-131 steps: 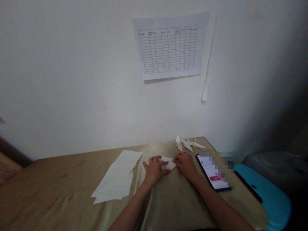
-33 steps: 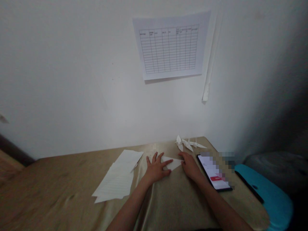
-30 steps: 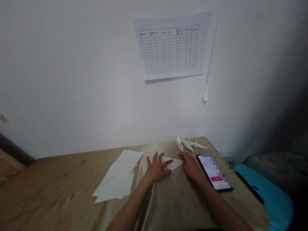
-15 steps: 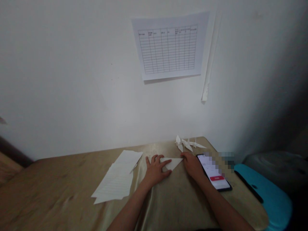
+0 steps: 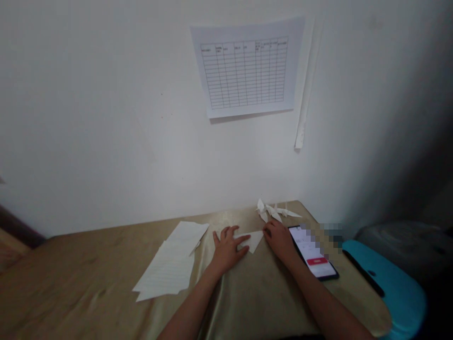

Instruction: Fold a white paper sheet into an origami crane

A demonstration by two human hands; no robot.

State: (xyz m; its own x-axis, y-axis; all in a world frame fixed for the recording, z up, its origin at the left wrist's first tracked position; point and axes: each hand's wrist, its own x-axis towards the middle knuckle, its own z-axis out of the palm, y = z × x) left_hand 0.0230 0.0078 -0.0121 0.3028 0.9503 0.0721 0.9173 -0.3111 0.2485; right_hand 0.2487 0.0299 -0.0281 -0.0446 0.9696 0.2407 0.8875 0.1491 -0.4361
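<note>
"Where's the paper in all this?"

"There, the small, flat triangle of folded white paper (image 5: 255,239), on the bench with the shiny tan covering (image 5: 269,297). It's between the two hands, its long edge running left to right and one point facing the person."

"Which hand is nearer?"

"Neither; both are at it. The left hand (image 5: 227,250) covers its left end, and the right hand (image 5: 278,238) meets its right corner."

"And the grip?"

"On the left, fingers spread wide, forefinger laid over the paper, nothing clasped. On the right, fingertips gathered close together at the corner. Whether they pinch it or merely rest there, I can't tell from here."

"What else is about?"

"Just beyond the right hand, a cluster of pointed, white folded-paper figures (image 5: 262,210). Near its outer side, a dark-edged phone with a lit screen (image 5: 311,250). Over past the left hand, a loose pile of white, lined paper sheets (image 5: 170,267)."

"And up on the wall?"

"A white sheet printed with a table grid (image 5: 247,71), well apart from the hands."
</note>
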